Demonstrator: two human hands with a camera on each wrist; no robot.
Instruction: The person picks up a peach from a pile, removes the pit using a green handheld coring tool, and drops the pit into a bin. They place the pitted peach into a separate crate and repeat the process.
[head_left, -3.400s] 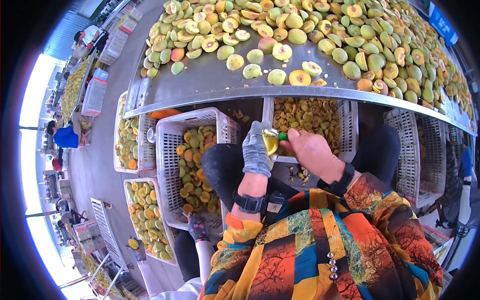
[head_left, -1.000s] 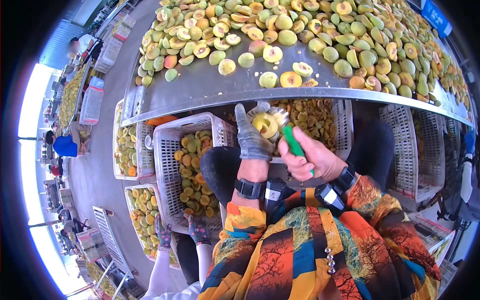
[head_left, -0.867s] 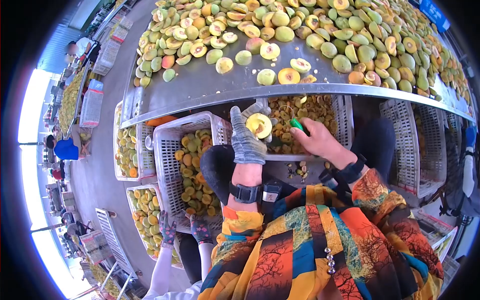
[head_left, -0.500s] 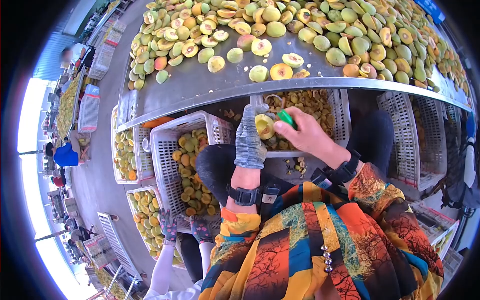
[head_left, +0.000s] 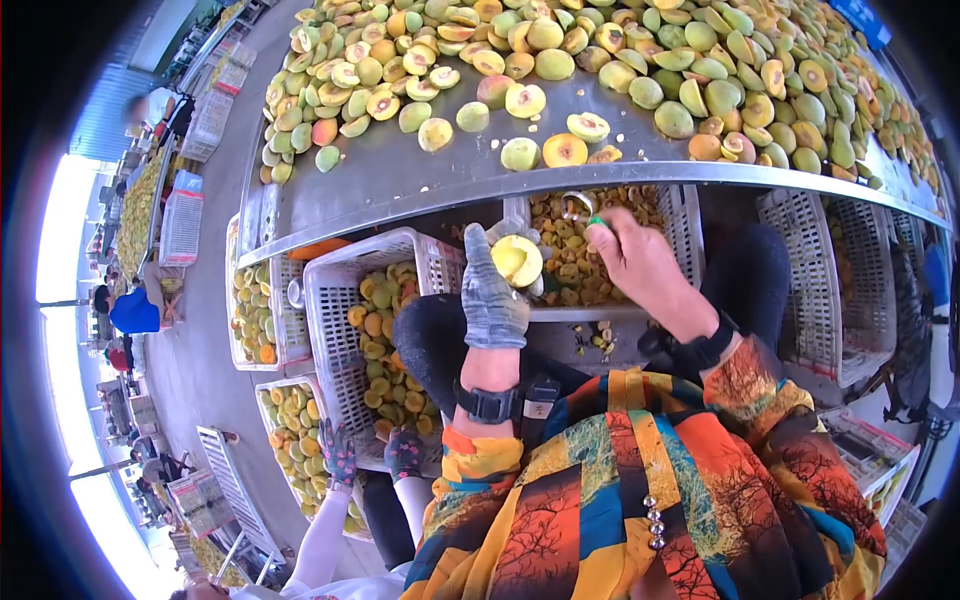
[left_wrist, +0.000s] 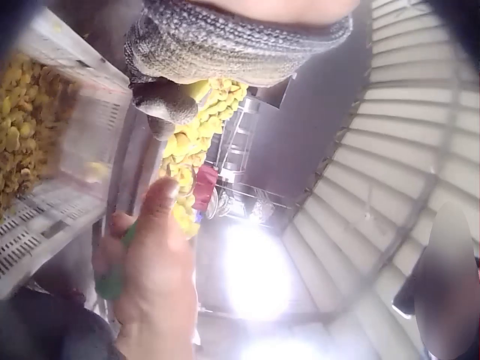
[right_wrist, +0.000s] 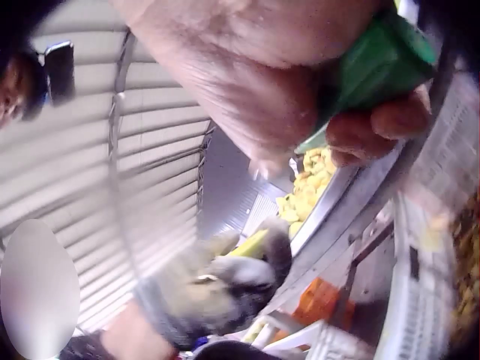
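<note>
My gloved left hand [head_left: 494,292] holds a halved fruit [head_left: 517,261], its pale yellow cut face and round hollow turned upward in the head view. The right hand [head_left: 648,268] is bare and grips a green handle [head_left: 597,222] with a metal loop [head_left: 577,206] at its end. That loop is over the crate of scraps, to the right of the fruit and apart from it. In the right wrist view the fingers curl round the green handle [right_wrist: 379,71], and the gloved hand [right_wrist: 217,289] pinches the fruit [right_wrist: 251,244].
A metal table [head_left: 400,190] heaped with halved fruit spans the top. Below it stands a crate [head_left: 690,215] of scraps. At left are a crate [head_left: 325,330] of fruit halves and another person's gloved hands [head_left: 404,453]. Stacked white crates [head_left: 865,300] stand at right.
My right hand has moved right, away from the fruit, with the green-handled tool. The fruit's cut face now points up instead of toward that hand. The other person's hands have shifted slightly.
</note>
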